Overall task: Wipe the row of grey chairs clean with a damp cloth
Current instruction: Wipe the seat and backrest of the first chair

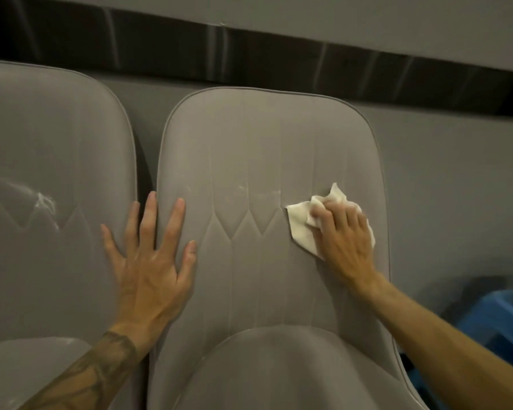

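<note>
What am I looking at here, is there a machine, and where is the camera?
No machine here. One camera, worn on a person's head, looks down at their two bare hands. The left hand rests open and flat on the left edge of the backrest of the middle grey chair. The right hand holds a bunched white cloth against the same backrest. The neighbouring chair on the left carries whitish smears. A blue thing sits at the lower right, too blurred to name.

Chair back [264,149] is open to you above and below the cloth [301,229]. Left hand [151,267] blocks its left edge, second chair [51,149] just left, blue object [498,324] lower right.
</note>
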`<action>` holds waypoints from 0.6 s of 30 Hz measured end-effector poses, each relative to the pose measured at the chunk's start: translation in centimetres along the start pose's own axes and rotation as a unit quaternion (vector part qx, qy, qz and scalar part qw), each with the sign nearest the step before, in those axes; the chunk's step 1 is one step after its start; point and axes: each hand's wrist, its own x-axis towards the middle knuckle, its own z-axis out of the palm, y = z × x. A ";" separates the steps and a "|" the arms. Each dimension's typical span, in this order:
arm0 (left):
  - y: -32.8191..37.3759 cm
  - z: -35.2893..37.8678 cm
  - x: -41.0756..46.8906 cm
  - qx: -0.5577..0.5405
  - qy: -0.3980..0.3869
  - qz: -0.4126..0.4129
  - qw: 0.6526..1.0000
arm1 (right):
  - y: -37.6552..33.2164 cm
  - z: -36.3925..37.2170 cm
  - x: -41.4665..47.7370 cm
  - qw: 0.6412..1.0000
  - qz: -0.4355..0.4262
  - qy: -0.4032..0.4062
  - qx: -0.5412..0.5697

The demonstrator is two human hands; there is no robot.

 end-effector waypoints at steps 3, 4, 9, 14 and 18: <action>0.0 0.1 0.0 -0.001 -0.001 -0.004 1.000 | 1.4 0.2 6.9 0.998 0.045 0.038 0.001; 0.1 0.1 -0.1 -0.001 -0.001 -0.003 1.000 | 2.0 0.3 9.7 0.995 0.086 0.054 0.003; 0.0 0.4 -0.1 -0.001 0.009 -0.005 1.000 | 0.0 1.1 9.2 0.985 0.160 0.061 0.013; -0.3 0.7 -0.2 0.006 0.016 0.003 1.000 | -0.1 0.6 2.5 1.000 -0.001 0.021 -0.015; -0.4 0.9 -0.1 0.005 0.012 0.002 1.000 | 2.8 0.6 11.0 0.996 0.059 0.070 -0.013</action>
